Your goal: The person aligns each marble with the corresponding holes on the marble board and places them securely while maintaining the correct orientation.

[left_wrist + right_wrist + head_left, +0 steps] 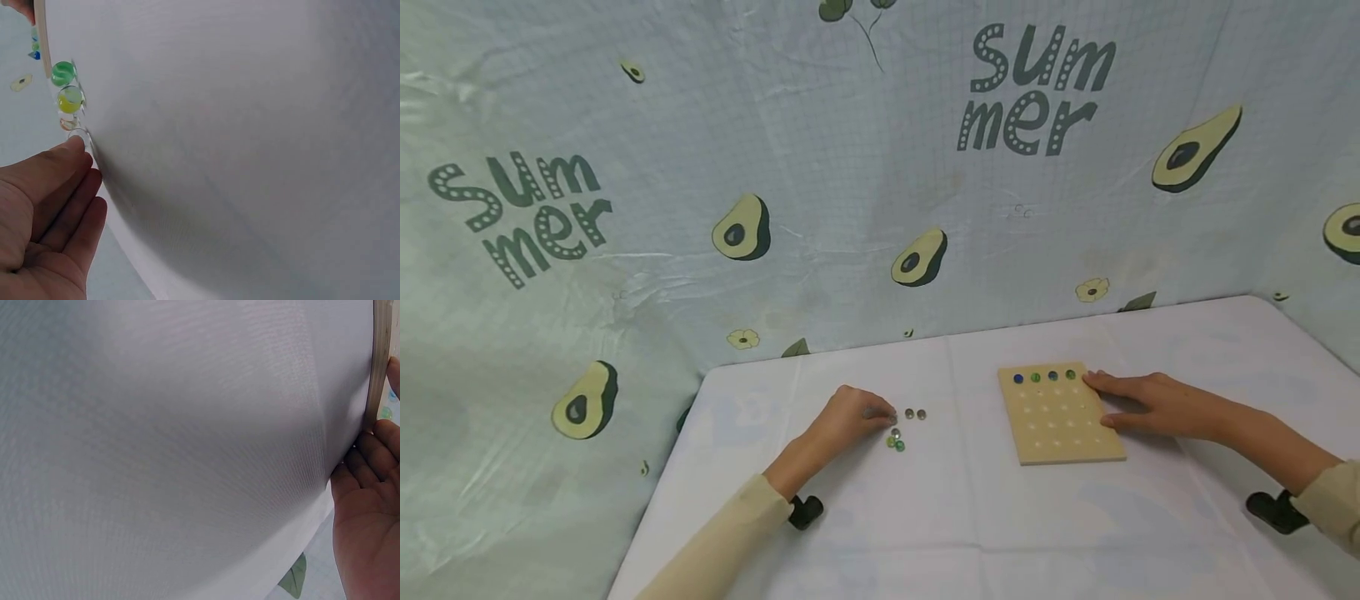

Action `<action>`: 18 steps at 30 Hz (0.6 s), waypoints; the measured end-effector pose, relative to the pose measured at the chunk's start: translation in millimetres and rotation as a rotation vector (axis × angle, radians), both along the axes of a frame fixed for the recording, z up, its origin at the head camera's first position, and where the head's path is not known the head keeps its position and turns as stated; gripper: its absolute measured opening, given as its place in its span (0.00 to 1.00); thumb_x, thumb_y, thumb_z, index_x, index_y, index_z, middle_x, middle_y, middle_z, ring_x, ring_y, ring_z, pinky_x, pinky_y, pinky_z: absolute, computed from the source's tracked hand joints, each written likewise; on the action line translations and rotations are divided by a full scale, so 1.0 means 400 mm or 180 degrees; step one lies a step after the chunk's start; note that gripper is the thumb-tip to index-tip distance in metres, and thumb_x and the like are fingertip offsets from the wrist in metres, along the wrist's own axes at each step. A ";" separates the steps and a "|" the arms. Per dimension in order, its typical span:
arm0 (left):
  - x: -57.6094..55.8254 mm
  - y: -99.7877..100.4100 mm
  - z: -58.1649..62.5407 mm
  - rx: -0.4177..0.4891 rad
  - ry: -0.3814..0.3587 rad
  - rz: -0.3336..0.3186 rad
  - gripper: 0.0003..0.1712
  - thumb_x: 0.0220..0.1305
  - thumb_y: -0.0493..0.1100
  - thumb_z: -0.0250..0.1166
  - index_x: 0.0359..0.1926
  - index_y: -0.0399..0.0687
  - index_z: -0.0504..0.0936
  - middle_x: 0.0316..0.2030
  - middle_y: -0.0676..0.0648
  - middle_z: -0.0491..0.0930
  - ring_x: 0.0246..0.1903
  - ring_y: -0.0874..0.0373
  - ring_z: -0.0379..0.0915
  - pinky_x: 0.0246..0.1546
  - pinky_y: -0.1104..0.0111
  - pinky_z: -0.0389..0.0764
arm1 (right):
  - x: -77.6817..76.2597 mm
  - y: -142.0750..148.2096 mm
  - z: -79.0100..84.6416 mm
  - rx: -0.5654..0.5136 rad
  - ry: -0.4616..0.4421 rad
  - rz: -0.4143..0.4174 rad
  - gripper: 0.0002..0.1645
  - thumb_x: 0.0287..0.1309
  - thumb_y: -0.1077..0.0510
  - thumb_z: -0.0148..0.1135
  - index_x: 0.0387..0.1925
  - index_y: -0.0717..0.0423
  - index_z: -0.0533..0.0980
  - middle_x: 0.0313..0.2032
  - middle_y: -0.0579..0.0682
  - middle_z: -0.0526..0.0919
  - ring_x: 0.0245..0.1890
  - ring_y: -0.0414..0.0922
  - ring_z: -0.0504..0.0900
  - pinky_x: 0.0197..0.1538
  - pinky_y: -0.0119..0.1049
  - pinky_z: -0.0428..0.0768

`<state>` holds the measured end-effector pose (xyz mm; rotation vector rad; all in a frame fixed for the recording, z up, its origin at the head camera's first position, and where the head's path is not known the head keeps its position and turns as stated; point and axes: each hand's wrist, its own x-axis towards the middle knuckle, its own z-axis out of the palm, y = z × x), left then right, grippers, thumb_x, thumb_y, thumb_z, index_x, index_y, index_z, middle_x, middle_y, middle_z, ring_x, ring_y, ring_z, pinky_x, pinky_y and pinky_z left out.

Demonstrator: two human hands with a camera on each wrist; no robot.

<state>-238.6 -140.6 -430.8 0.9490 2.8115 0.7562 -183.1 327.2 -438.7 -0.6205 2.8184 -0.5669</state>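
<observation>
In the head view, my left hand (847, 421) is over a small group of glass marbles on the table. Its thumb and fingertips pinch a clear marble (78, 135), partly hidden in the left wrist view. Close by are a green marble (899, 446), a yellow-tinged marble (70, 99) and several clear ones. A tan wooden board (1060, 429) with rows of shallow hollows lies to the right. Blue and green marbles (1035, 377) fill its far row. My right hand (1172, 404) rests against the board's right edge, fingers extended, thumb touching the rim.
A white cloth covers the table (925, 517). Behind it hangs a pale curtain (835, 150) printed with avocados and lettering. Two clear marbles (915, 414) sit just right of my left fingertips. Each wrist wears a black camera mount (806, 512).
</observation>
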 end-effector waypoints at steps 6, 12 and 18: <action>0.004 0.001 -0.003 -0.0082 0.0084 0.0026 0.06 0.62 0.38 0.73 0.41 0.44 0.91 0.40 0.46 0.90 0.46 0.51 0.86 0.49 0.58 0.84 | 0.000 -0.001 -0.002 0.0001 0.0054 -0.0008 0.49 0.64 0.32 0.62 0.74 0.59 0.66 0.70 0.66 0.68 0.69 0.67 0.67 0.64 0.64 0.70; 0.012 -0.001 -0.002 -0.0136 0.0227 0.0032 0.06 0.63 0.39 0.73 0.40 0.45 0.91 0.40 0.47 0.90 0.46 0.52 0.86 0.50 0.58 0.84 | 0.001 -0.001 -0.002 0.0008 0.0012 -0.0014 0.50 0.63 0.31 0.62 0.74 0.59 0.65 0.70 0.66 0.67 0.69 0.67 0.66 0.65 0.64 0.70; 0.025 -0.013 0.010 0.0008 0.0278 0.0238 0.05 0.62 0.39 0.73 0.40 0.46 0.91 0.42 0.47 0.89 0.49 0.51 0.84 0.53 0.56 0.83 | 0.003 0.000 0.002 -0.0001 -0.0038 0.0000 0.50 0.64 0.31 0.61 0.74 0.59 0.64 0.71 0.67 0.66 0.69 0.67 0.66 0.65 0.64 0.70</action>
